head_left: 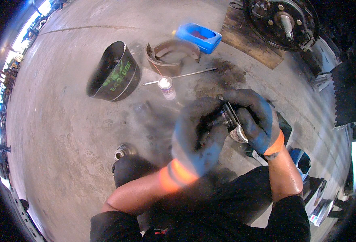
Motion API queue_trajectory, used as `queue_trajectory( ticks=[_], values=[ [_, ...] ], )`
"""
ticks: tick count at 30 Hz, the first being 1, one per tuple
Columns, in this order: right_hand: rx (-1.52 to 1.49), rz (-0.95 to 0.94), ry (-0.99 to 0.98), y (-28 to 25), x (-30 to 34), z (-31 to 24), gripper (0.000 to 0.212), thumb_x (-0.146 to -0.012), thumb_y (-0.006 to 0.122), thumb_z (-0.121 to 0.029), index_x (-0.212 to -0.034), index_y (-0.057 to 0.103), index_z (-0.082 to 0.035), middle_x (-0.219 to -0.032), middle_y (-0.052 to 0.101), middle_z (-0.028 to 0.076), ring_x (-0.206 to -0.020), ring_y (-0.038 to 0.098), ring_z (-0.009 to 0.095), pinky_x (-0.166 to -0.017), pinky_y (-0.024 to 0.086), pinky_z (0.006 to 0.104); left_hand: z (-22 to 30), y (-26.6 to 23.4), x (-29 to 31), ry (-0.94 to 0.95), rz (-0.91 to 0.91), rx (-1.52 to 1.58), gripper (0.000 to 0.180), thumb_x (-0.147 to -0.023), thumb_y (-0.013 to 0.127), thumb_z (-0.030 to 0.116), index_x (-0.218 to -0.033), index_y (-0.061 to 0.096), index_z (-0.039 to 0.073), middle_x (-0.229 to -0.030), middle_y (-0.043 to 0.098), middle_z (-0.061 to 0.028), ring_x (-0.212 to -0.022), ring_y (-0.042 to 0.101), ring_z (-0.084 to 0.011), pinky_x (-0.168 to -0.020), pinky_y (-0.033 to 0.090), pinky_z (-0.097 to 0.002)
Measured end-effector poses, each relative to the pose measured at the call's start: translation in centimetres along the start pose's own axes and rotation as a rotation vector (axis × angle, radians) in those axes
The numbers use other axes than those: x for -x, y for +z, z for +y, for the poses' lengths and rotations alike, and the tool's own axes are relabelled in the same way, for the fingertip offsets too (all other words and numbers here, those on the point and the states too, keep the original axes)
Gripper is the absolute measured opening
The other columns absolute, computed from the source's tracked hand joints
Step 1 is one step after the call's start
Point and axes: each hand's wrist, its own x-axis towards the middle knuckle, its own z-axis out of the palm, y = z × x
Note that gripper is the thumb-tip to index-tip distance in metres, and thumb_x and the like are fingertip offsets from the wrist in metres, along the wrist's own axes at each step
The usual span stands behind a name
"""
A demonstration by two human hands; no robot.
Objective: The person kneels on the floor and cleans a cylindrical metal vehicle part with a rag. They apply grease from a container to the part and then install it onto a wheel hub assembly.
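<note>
Both of my hands wear dark blue-grey work gloves with orange cuffs. They meet in front of me, around a round dark metal part point(228, 117) with a thin shiny edge. My left hand point(196, 135) curls its fingers round the part's left side and is a little blurred. My right hand point(256, 117) closes on its right side, fingertips over the top edge. A curved, silvery piece point(239, 134) shows just below, between the hands; I cannot tell whether it belongs to the dark part. The fingers hide much of what they hold.
Ahead on the stained concrete are a cut-down black bucket point(119, 82), curved brown brake shoes point(172, 52), a spray can point(167, 86), a thin rod point(194, 74) and a blue cut-open jug point(198, 38). A wheel hub assembly point(283, 24) stands far right. A metal fitting point(122, 152) sits by my left knee.
</note>
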Motion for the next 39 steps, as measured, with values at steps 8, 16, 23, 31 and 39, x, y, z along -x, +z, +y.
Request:
queue_trajectory(
  ticks=[8,16,23,31,39],
  values=[
    [-0.112,0.101,0.242,1.1,-0.4,0.6,0.029,-0.098,0.05,-0.013,-0.119,0.064,0.0,-0.11,0.068,0.009,-0.103,0.061,0.016,-0.093,0.047,0.031,0.9,0.0,-0.8,-0.355,0.039,0.17,0.037,-0.087,0.065,0.0,-0.122,0.056,-0.002,-0.116,0.063,-0.0136,-0.103,0.064,-0.0251,-0.085,0.055,-0.0364],
    [-0.018,-0.012,0.186,0.5,-0.4,4.1,0.031,-0.098,0.052,-0.015,-0.123,0.061,0.001,-0.117,0.067,0.009,-0.106,0.06,0.016,-0.094,0.047,0.032,-0.3,-0.1,-0.6,-0.529,0.014,0.381,0.031,-0.1,0.048,0.014,-0.128,0.053,0.002,-0.112,0.064,-0.0089,-0.099,0.064,-0.0189,-0.086,0.055,-0.0348],
    [-0.383,-0.013,0.259,1.1,0.2,3.6,0.03,-0.094,0.056,-0.006,-0.123,0.062,0.001,-0.118,0.067,0.009,-0.107,0.061,0.017,-0.095,0.048,0.0332,-1.0,-0.6,-1.2,-0.856,0.053,0.788,0.033,-0.104,0.039,0.028,-0.126,0.056,0.01,-0.101,0.064,-0.0032,-0.08,0.061,-0.0155,-0.07,0.052,-0.029],
    [0.034,-0.126,0.109,0.3,-0.2,1.1,0.038,-0.085,0.068,-0.007,-0.122,0.062,-0.002,-0.124,0.063,0.012,-0.117,0.058,0.021,-0.101,0.045,0.0371,-1.6,-2.1,-0.5,-0.797,-0.127,0.72,0.04,-0.095,0.052,0.02,-0.132,0.051,0.005,-0.11,0.064,-0.0038,-0.091,0.062,-0.0146,-0.08,0.053,-0.0299],
    [0.349,-0.23,0.005,1.1,0.4,0.9,0.066,-0.079,0.075,-0.014,-0.139,0.048,-0.005,-0.131,0.058,0.014,-0.123,0.054,0.025,-0.104,0.042,0.0383,-2.3,-2.1,-0.9,-0.906,-0.202,1.354,0.056,-0.096,0.046,0.054,-0.13,0.054,0.009,-0.109,0.066,-0.0074,-0.086,0.064,-0.0198,-0.072,0.052,-0.028]
  ],
)
